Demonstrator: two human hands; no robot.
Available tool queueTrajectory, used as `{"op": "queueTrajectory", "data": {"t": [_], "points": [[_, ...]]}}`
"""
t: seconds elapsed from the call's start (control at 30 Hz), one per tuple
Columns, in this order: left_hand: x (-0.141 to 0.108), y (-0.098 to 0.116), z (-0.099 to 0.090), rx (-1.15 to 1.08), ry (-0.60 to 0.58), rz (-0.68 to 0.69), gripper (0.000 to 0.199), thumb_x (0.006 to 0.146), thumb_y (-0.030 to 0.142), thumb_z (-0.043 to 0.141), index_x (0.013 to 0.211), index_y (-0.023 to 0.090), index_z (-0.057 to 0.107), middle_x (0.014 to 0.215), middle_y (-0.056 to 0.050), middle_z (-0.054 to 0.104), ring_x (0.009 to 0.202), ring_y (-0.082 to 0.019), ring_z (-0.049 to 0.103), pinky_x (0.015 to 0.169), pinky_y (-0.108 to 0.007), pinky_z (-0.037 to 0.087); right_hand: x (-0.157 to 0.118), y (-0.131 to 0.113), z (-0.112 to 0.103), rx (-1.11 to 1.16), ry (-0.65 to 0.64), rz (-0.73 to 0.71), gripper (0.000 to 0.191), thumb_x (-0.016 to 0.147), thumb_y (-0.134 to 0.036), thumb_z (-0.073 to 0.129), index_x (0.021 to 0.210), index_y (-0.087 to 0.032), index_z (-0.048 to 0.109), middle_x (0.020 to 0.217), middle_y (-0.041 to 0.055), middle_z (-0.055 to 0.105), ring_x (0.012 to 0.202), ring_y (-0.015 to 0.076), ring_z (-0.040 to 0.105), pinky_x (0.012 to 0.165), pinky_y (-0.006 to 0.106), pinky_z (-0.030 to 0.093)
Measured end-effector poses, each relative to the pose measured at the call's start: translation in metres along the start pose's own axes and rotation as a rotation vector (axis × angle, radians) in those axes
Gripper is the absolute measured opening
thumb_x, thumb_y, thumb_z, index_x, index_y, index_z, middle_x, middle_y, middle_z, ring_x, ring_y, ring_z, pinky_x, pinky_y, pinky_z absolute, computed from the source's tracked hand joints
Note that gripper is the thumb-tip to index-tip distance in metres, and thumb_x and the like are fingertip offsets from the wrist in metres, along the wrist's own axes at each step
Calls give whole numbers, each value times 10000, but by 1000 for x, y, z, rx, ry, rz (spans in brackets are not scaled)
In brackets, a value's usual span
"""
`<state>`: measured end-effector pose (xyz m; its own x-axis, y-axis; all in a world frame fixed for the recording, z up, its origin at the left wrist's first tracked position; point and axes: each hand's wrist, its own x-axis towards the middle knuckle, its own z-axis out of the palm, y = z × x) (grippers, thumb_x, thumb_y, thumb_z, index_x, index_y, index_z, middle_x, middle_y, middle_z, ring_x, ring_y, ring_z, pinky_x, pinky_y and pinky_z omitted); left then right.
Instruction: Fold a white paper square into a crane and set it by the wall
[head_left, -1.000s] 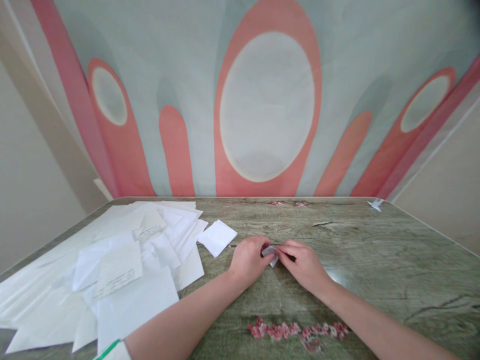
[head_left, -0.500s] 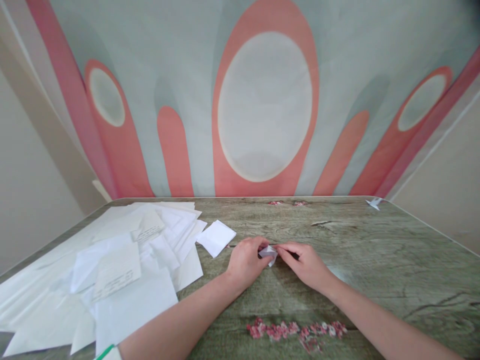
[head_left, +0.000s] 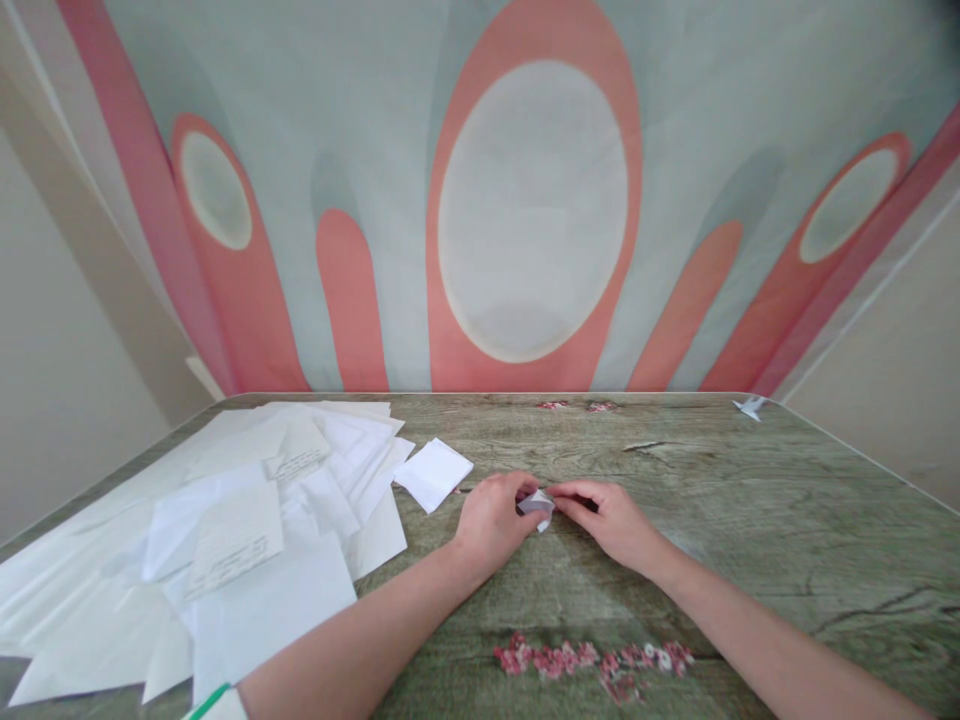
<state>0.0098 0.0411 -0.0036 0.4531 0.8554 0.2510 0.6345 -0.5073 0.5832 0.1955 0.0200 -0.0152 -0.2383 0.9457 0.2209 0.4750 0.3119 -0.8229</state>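
A small piece of folded white paper is held up between my two hands near the middle of the table. My left hand is closed around its left side, thumb in front and fingers behind. At its right edge, my right hand pinches with thumb and forefinger. The fingers cover much of the folds, so the paper's full shape is hidden. A white paper square lies flat just beyond and left of my left hand.
A loose pile of white paper sheets, some with printed lines, spreads over the table's left side. A small folded paper figure stands at the far right corner. Printed pink flowers mark the wood-patterned tabletop. A painted backdrop rises behind.
My right thumb and forefinger have closed a little on the paper's right edge. Both hands stay in nearly the same place, and the pile is unchanged.
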Motion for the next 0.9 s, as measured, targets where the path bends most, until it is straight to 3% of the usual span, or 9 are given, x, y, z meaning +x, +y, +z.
{"op": "queueTrajectory", "data": {"t": [0.3, 0.9], "points": [[0, 2, -2, 25, -14, -15, 222, 708, 235, 605, 928, 229, 624, 869, -7, 659, 824, -186, 592, 702, -251, 439, 1, 0, 1, 33, -4, 18, 226, 812, -280, 547, 989, -230, 678, 902, 32, 707, 830, 204, 634, 799, 347, 471], [-1, 2, -1, 50, -19, -40, 302, 723, 302, 612, 1020, 248, 630, 941, -25, 664, 891, -205, 589, 798, -284, 439, 6, 1, 9, -77, 64, 62, 189, 758, -306, 600, 871, -183, 690, 692, 15, 671, 622, 157, 588, 587, 257, 443]]}}
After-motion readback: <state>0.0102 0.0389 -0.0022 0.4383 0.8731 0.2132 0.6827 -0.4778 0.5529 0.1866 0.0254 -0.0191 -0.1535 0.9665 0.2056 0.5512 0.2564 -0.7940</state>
